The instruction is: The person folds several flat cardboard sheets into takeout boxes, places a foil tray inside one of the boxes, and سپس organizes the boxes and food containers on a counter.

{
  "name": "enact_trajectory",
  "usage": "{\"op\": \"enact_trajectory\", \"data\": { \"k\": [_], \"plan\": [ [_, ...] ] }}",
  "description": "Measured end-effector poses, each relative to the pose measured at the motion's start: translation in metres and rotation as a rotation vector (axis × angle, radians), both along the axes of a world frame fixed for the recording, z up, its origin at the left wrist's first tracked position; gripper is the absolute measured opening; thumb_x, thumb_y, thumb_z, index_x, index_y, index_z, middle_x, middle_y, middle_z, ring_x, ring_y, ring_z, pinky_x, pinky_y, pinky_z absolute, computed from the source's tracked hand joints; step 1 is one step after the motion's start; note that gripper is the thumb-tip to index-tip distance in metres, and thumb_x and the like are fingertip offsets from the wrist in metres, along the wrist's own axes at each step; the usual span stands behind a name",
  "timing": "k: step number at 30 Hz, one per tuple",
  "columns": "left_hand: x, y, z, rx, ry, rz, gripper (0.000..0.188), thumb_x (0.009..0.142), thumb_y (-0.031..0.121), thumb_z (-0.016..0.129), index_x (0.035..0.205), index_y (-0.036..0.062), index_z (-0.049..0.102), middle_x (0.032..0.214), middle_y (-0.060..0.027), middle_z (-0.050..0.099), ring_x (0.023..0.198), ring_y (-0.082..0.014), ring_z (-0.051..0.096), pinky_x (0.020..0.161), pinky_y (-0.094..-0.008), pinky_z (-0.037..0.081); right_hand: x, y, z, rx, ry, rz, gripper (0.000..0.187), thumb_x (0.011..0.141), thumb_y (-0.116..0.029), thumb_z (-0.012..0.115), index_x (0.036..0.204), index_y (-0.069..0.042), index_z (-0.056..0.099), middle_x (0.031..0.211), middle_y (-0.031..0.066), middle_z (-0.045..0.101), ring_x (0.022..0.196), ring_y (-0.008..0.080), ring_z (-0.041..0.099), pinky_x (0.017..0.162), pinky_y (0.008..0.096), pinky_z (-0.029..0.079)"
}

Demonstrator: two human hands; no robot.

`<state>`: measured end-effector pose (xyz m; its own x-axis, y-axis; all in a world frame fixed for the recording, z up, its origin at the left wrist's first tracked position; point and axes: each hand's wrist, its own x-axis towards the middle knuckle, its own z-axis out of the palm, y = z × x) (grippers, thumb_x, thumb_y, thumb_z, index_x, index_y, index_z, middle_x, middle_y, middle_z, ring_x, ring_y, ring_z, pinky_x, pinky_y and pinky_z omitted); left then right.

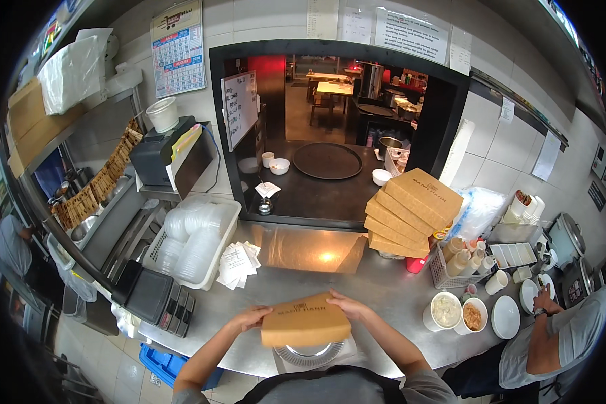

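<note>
A brown cardboard takeout box [306,322] is held up between my two hands over the front edge of the steel counter. My left hand [252,318] grips its left end, and my right hand [347,305] has hold of the far right corner. Below the box, partly covered by it, sits a round foil tray [314,355] on a pale square surface. More boxes like this one form a fanned stack [411,210] at the right of the pass window. Several paper slips [237,264] lie on the counter beyond my left hand.
Plastic lids fill a white basket [230,250] at left, behind black drawers [153,296]. To the right stand two food tubs [442,312], sauce bottles in a basket [444,271] and white plates [505,317]. A co-worker [559,343] works there. A round tray [327,161] lies in the window.
</note>
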<state>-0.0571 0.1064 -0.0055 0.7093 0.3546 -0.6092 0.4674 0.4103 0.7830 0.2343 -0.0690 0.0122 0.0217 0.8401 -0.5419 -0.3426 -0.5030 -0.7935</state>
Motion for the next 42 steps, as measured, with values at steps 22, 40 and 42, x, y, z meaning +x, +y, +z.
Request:
{"op": "enact_trajectory", "data": {
  "k": [22,40,42],
  "plan": [
    [-0.083,-0.140,-0.025,0.314,0.354,-0.217,0.068,0.092,0.042,0.050,0.142,0.0099,0.016,0.119,-0.0181,0.053,0.110,-0.0300,0.053,0.089,-0.0334,0.043,-0.078,-0.162,-0.035,-0.114,-0.166,-0.047,0.066,0.091,-0.043,0.052,0.139,-0.009,0.024,0.132,0.0141,0.042,0.116,0.0241,0.046,0.100,0.0351,0.035],
    [-0.061,-0.085,0.008,-0.533,0.149,0.102,0.055,0.080,0.056,0.061,0.118,0.0193,0.044,0.112,-0.0068,0.058,0.104,-0.0156,0.054,0.091,-0.0371,0.036,-0.070,-0.097,-0.027,-0.034,-0.050,-0.362,0.050,0.088,-0.038,0.058,0.105,0.008,0.050,0.086,0.0173,0.063,0.070,0.0229,0.067,0.066,0.0318,0.057],
    [-0.059,-0.088,0.005,-0.521,0.131,0.165,0.056,0.080,0.057,0.060,0.118,0.0181,0.046,0.112,-0.0062,0.059,0.106,-0.0157,0.052,0.093,-0.0373,0.034,-0.069,-0.091,-0.036,-0.003,-0.150,-0.346,0.051,0.088,-0.039,0.058,0.104,0.009,0.051,0.084,0.0180,0.063,0.068,0.0235,0.067,0.065,0.0323,0.058]
  ]
}}
